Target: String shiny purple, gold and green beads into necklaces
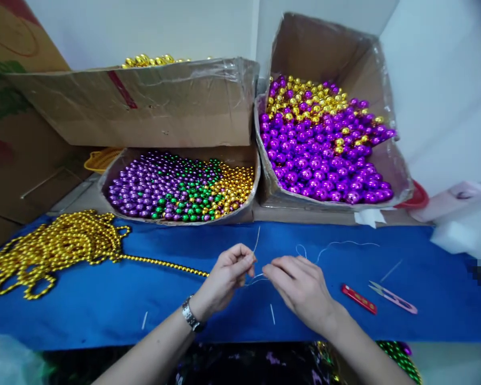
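Observation:
Above the blue cloth, my left hand (233,270) is closed in a pinch on a pale thread. A thin straight end (257,239), needle or thread I cannot tell, sticks up past its fingertips. My right hand (299,280) pinches the thread (256,280) too, its fingers close to my left ones; the thread trails off beyond it in a loose curve. From a heaped pile of gold bead strands (70,243) at the left, one gold strand (164,263) runs to behind my left hand, where its end is hidden.
Small pink-handled snips (396,299) and a red packet (358,298) lie right of my hands. Behind stand a cardboard box of purple, green and gold beads (180,187) and a taller box of purple and gold beads (320,155). White scraps (272,314) dot the blue cloth (104,315).

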Demonstrator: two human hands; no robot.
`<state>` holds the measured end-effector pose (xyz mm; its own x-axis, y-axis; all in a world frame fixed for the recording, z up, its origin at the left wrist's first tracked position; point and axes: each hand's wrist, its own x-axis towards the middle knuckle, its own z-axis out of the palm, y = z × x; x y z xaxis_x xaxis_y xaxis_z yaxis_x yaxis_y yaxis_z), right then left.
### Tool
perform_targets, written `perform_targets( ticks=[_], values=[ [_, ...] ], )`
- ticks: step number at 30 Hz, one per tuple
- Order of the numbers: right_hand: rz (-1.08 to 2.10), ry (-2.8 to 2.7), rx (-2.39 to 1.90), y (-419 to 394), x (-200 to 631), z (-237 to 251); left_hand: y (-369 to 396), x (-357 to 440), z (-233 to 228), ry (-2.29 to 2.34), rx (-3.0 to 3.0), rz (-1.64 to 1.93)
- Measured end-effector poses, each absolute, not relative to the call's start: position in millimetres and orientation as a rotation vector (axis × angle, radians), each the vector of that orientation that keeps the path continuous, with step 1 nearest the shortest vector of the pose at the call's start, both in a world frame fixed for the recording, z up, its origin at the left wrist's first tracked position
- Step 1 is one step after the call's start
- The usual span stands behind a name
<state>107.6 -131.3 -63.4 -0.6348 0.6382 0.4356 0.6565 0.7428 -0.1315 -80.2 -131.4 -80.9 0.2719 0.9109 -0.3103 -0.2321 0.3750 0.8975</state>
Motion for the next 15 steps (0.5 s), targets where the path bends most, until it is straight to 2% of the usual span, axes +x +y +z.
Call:
perform_targets(
  ticks=[6,12,15],
  values=[
    [-0.186,-2.654,-0.896,-114,111,-64,-126,-91,-79,0.929,0.980,0.710],
    [0.288,-2.716,-0.808,-93,106,-69,-130,-102,-78,0.977,1.015,0.661],
    [0.408,-2.690,-0.805,-90,106,-73,-130,-107,-75,1.035,1.126,0.683]
  ],
)
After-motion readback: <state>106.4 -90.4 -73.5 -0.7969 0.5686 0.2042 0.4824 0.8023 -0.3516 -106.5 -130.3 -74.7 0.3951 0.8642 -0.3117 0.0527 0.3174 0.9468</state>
